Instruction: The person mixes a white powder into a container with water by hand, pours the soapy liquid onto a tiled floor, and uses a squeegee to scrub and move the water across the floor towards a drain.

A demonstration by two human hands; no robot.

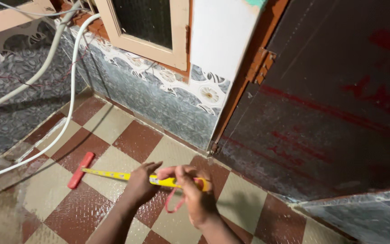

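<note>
Right hand [195, 199]: nearest the camera, low centre; fingers curled shut round the case end of the tape measure, thumb on top.
Left hand [141, 183]: just beside the right; fingertips pinched narrow on the yellow blade, forearm running off the lower edge.
Tape measure [127, 176]: yellow blade with fine dark marks, drawn out leftward and held low above the tiles; far tip ends near the red bar; case mostly hidden in the right fist, orange showing at its end.
Wrist loop [175, 202]: thin red strap, hanging below the case between the two hands.
Red bar [81, 170]: short flat red piece, lying on the floor to the left, slanted; whether the blade tip touches it cannot be told.
Floor [113, 124]: checkered tiles, brown and cream, textured and glossy; open stretch between the hands and the wall.
Hoses [71, 86]: two white lines, dropping from upper left along the corner and curving off the left edge.
Wall skirting [159, 97]: grey pebble-pattern tiles topped by a floral border strip; meets the floor in a straight edge running diagonally.
Window frame [147, 45]: cream wood, dark pane, set above the border.
Door [335, 99]: dark metal sheet, right half of view, faint red smeared markings, illegible; rusty orange hinge [261, 65] on its left edge.
</note>
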